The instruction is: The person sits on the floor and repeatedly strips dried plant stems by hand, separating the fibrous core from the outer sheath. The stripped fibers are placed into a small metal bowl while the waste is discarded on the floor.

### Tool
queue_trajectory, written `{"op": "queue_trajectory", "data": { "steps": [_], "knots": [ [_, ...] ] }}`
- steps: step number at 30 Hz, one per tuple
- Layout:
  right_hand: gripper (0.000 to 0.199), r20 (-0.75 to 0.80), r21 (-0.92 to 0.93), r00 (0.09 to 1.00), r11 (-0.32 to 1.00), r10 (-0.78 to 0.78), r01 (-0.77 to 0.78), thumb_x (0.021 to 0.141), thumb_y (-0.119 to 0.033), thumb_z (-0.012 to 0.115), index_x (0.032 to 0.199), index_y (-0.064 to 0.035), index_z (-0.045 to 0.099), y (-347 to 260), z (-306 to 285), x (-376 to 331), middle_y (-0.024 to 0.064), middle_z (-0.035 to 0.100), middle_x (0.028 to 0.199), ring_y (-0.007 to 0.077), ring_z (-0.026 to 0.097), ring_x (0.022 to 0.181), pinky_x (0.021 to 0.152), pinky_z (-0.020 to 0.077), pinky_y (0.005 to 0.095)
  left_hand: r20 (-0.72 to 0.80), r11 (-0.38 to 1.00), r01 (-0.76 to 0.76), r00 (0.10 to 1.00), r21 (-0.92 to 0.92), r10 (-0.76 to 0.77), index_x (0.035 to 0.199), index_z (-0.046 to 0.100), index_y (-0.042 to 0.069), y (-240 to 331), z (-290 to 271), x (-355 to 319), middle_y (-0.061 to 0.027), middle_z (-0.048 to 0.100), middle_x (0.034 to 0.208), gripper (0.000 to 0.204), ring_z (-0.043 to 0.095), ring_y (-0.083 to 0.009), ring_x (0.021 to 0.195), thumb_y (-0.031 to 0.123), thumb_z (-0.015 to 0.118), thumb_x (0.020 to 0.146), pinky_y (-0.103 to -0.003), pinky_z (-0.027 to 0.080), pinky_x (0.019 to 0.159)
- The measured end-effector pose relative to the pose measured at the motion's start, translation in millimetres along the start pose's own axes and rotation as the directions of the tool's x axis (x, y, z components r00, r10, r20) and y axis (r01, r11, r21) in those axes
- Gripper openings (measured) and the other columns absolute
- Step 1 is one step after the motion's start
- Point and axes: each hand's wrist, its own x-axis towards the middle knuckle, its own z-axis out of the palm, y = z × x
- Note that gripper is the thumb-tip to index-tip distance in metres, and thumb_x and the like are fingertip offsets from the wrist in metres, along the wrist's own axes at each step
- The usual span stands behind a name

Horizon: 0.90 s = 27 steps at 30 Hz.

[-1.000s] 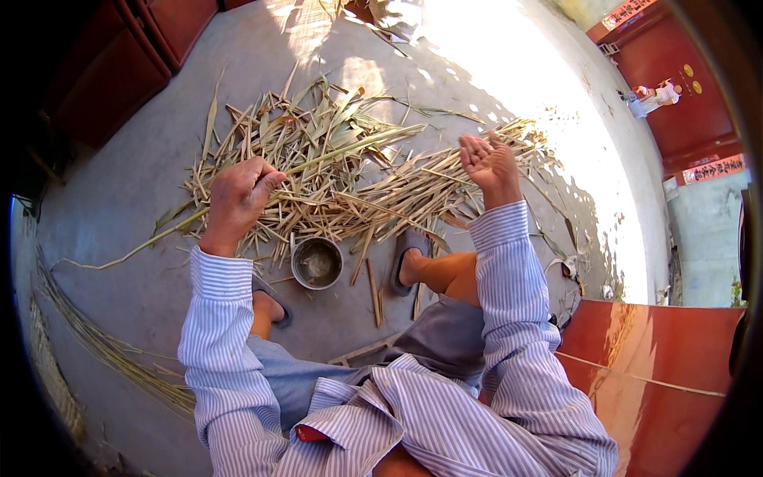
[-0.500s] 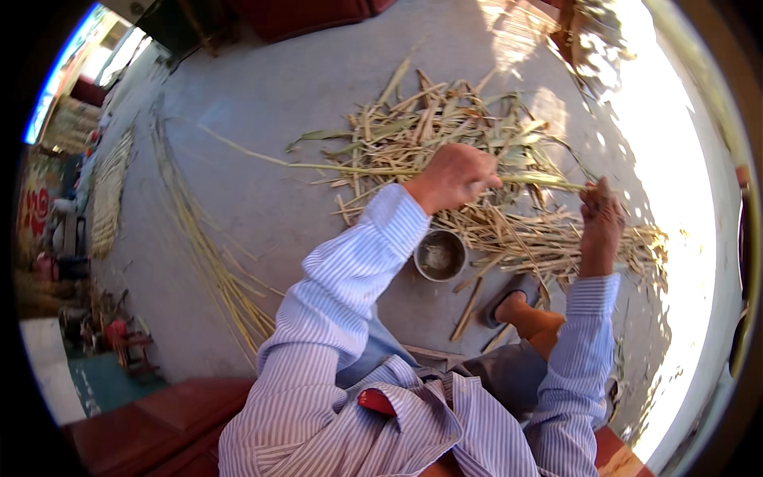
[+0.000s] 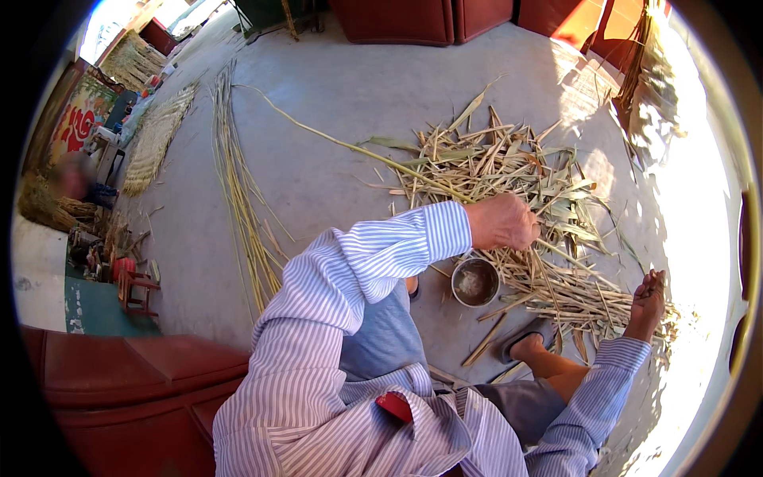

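My left hand [image 3: 505, 221] is closed around a long green-yellow reed stalk [image 3: 350, 145]. The thin end of the stalk reaches far out to the left across the floor. Farther right and nearer to me, my right hand [image 3: 649, 298] is raised with its fingers bent together. What it holds, if anything, is too small to tell. Beneath both hands spreads a heap of dry husks and peeled strips [image 3: 548, 191]. A round metal bowl [image 3: 475, 282] stands just below my left hand, with something murky inside.
A bundle of long reeds [image 3: 242, 191] lies on the floor to the left, beyond it a woven mat [image 3: 159, 139]. Red padded seats [image 3: 397, 20] stand at the far side. A small red stool [image 3: 137, 290] and a person [image 3: 75, 176] are at the far left.
My view has swung to the left. My right hand has moved away from my left, toward the lower right. The stalk now slopes down to the right instead of lying nearly level.
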Motion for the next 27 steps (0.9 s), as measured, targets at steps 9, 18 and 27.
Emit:
{"op": "queue_trajectory", "data": {
  "steps": [9, 18, 27],
  "knots": [
    [0.019, 0.149, -0.151, 0.987, 0.988, 0.065, -0.042, 0.093, -0.03, 0.066, 0.097, -0.012, 0.064, 10.8, 28.2, -8.1, -0.0036, 0.069, 0.091, 0.0033, 0.062, 0.075, 0.056, 0.0435, 0.014, 0.266, 0.995, -0.033, 0.962, -0.098, 0.058, 0.072, 0.054, 0.005, 12.9, -66.2, -114.7, -0.0061, 0.056, 0.069, 0.012, 0.061, -0.0216, 0.066, 0.013, 0.062, 0.069, -0.032, 0.05, 0.056],
    [0.017, 0.298, -0.129, 0.952, 0.991, 0.064, -0.027, 0.094, -0.026, 0.064, 0.097, -0.0088, 0.064, 14.3, 74.0, -60.2, -0.0008, 0.068, 0.089, 0.0052, 0.062, 0.075, 0.056, 0.0455, 0.015, 0.689, 0.933, 0.263, 0.629, 0.247, -0.36, 0.073, 0.06, 0.01, 59.0, -103.0, -357.1, -0.006, 0.06, 0.075, 0.008, 0.061, -0.0245, 0.078, 0.01, 0.066, 0.069, -0.038, 0.047, 0.068],
    [0.017, 0.223, -0.155, 0.975, 0.987, -0.007, 0.042, 0.092, -0.023, 0.066, 0.095, -0.0065, 0.064, -2.6, 48.4, -42.0, 0.0047, 0.069, 0.087, 0.0104, 0.064, 0.074, 0.059, 0.046, 0.02, 0.855, 0.768, 0.383, -0.308, 0.513, -0.418, 0.113, 0.067, 0.016, 69.7, -89.8, -626.2, -0.0082, 0.064, 0.119, 0.046, 0.058, -0.0274, 0.114, 0.019, 0.078, 0.069, -0.039, 0.051, 0.091]
  ]
}}
